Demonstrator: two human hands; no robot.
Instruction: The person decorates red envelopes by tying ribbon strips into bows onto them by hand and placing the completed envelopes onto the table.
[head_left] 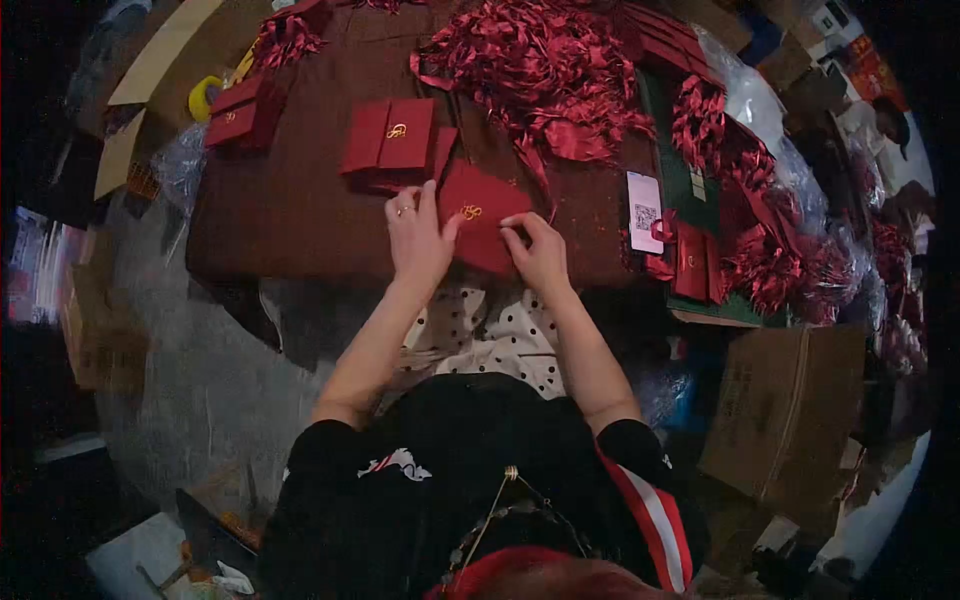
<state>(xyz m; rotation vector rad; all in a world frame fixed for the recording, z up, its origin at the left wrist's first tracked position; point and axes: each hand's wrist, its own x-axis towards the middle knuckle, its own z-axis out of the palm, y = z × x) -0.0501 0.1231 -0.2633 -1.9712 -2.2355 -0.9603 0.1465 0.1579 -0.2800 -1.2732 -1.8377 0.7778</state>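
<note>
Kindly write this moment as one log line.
item: red gold-emblem packet | left hand: at left edge | right hand: fingertips at right edge

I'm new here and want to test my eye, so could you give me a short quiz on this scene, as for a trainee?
1. True or false: the right hand touches the flat, red, gold-marked, paper-like envelope.
2. Which side of that envelope is the white, rectangular panel with a QR code: (a) left, (b) right?
3. Fill in: beyond the envelope, a tangled heap of shiny red ____ lies on brown cloth.

Key: 1. true; 2. b; 3. ribbons
</note>
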